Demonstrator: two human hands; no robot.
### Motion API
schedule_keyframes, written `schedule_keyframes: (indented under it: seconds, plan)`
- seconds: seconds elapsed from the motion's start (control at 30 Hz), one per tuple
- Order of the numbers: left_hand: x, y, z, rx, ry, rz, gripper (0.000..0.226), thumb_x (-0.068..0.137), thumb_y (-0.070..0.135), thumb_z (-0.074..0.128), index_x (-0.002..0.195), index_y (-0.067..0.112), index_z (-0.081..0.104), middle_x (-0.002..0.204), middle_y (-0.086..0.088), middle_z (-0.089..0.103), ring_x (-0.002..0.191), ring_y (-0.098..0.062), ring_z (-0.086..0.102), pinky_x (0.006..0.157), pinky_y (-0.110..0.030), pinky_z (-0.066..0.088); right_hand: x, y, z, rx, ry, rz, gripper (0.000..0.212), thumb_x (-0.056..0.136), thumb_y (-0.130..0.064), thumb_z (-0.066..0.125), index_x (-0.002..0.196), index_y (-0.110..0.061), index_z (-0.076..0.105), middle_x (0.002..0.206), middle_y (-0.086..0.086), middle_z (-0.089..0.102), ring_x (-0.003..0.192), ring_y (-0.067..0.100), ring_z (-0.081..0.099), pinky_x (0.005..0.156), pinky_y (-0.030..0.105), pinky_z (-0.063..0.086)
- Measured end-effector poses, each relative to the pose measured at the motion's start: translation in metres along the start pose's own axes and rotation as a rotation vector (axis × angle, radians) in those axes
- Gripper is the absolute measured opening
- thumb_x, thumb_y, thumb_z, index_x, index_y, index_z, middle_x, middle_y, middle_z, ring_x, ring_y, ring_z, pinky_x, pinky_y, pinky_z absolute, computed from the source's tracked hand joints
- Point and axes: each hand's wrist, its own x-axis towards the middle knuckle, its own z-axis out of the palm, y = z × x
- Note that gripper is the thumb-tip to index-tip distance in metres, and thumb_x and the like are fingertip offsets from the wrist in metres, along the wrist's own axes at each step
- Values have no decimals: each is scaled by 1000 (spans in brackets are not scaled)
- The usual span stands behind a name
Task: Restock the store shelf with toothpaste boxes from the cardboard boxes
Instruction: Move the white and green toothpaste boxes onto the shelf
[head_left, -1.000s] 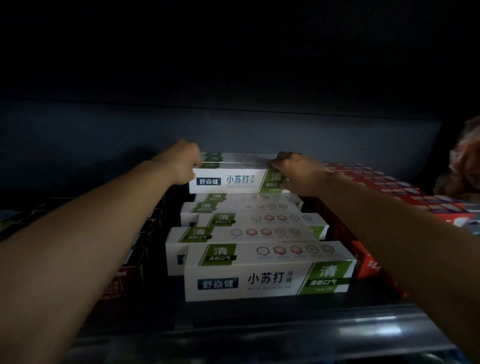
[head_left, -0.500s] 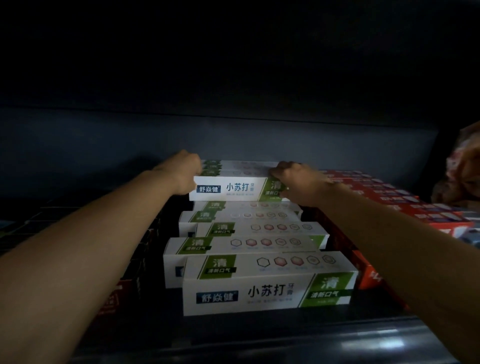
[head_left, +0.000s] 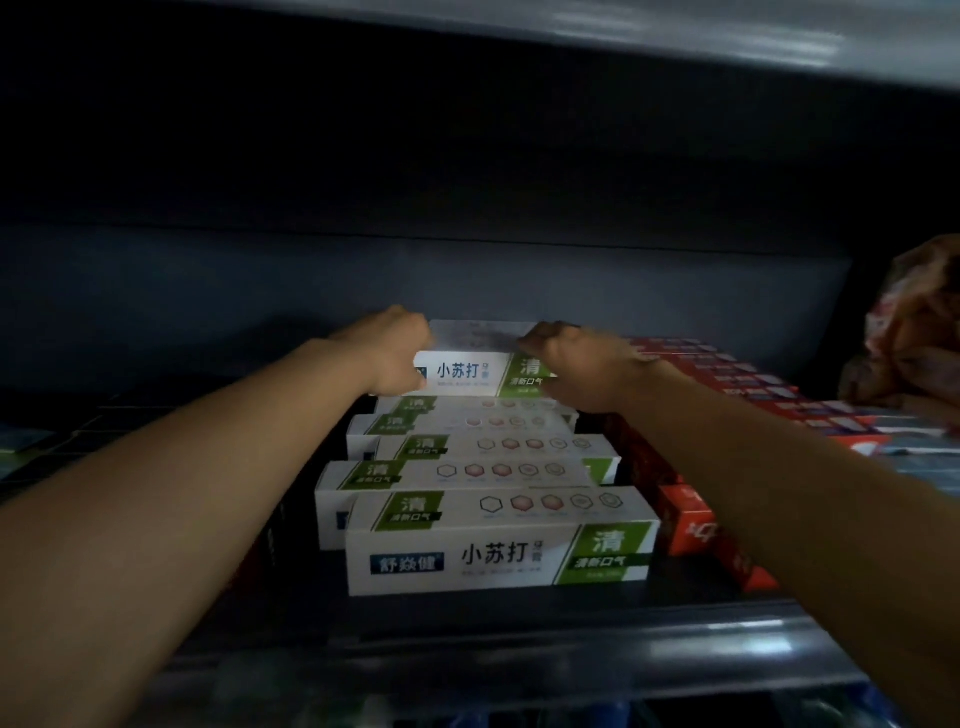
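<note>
Deep in the dark shelf, a white and green toothpaste box (head_left: 470, 366) lies crosswise at the back of a row. My left hand (head_left: 397, 353) grips its left end and my right hand (head_left: 571, 364) grips its right end, fingers curled over the top edge. In front of it, several identical white and green boxes (head_left: 498, 540) lie one behind the other toward the shelf's front lip (head_left: 519, 649). The held box sits higher than the ones before it; what lies beneath it is hidden.
A row of red toothpaste boxes (head_left: 727, 384) fills the shelf to the right of the white row. Dark boxes (head_left: 130, 415) lie to the left. A crinkled reddish bag (head_left: 909, 332) stands at the far right. The shelf above (head_left: 675, 47) hangs low overhead.
Both hands have pushed the box slightly further back and closed in over its ends, so my left hand now covers the blue logo. The view has tilted upward, showing the shelf above.
</note>
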Motion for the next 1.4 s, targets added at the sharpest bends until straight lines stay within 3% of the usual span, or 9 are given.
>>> schedule_keyframes:
  seconds: [0.1,0.23,0.53,0.6,0.73,0.83,0.93,1.17,1.4]
  plan:
    - [-15,15,-7,22,-33,-27,19,86,18,68,105,15,67,96,-4,59,84,-21,59,68,-29,48,-6,2,-3,13,20,-43,49,90,-27,59,135,-19,44,128,5,51,109,21,53,86,32,48]
    - [-43,29,-23,77,-71,-72,27,87,23,67,113,16,66,91,0,56,85,-19,57,60,-26,39,-15,4,-14,21,44,-99,55,88,-28,61,139,-19,42,133,5,50,115,23,52,89,36,48]
    - [-106,59,-39,101,-44,-147,40,86,27,68,125,16,63,110,-7,64,97,-21,59,82,-34,51,-49,-14,-36,19,138,-269,59,90,-32,60,143,-19,39,141,6,44,122,25,48,88,38,47]
    - [-116,68,-37,104,-35,-117,46,87,27,68,131,19,58,121,-7,60,106,-22,57,90,-36,50,-62,-23,-42,25,169,-272,58,90,-32,61,142,-19,40,140,6,46,121,25,49,91,40,48]
    - [-138,77,-19,109,-33,8,43,87,30,67,128,18,60,122,-6,61,104,-23,58,88,-34,50,-93,-47,-50,28,193,-243,58,91,-34,60,143,-20,39,143,5,44,123,27,48,92,41,48]
    - [-158,79,-9,114,-9,94,54,86,31,68,136,18,53,132,-6,56,116,-24,53,92,-27,45,-124,-67,-56,24,203,-204,58,91,-36,59,143,-21,40,143,5,43,125,30,47,92,43,47]
    - [-175,84,1,77,29,167,59,83,32,72,137,19,52,136,-7,54,120,-24,52,98,-34,46,-157,-80,-55,19,194,-179,56,91,-35,59,141,-19,41,141,6,46,124,29,48,91,43,48]
    - [-222,105,27,38,-16,331,39,81,36,72,117,26,65,117,-2,64,102,-21,60,88,-39,52,-243,-100,-25,15,200,-227,36,82,-22,66,114,-7,62,109,13,62,98,32,60,68,41,55]
    - [-270,121,122,35,-208,448,31,81,34,68,109,20,67,102,1,68,91,-16,62,74,-33,52,-310,-135,52,119,40,-290,34,79,-20,63,109,-6,63,107,13,63,95,33,62,69,43,55]
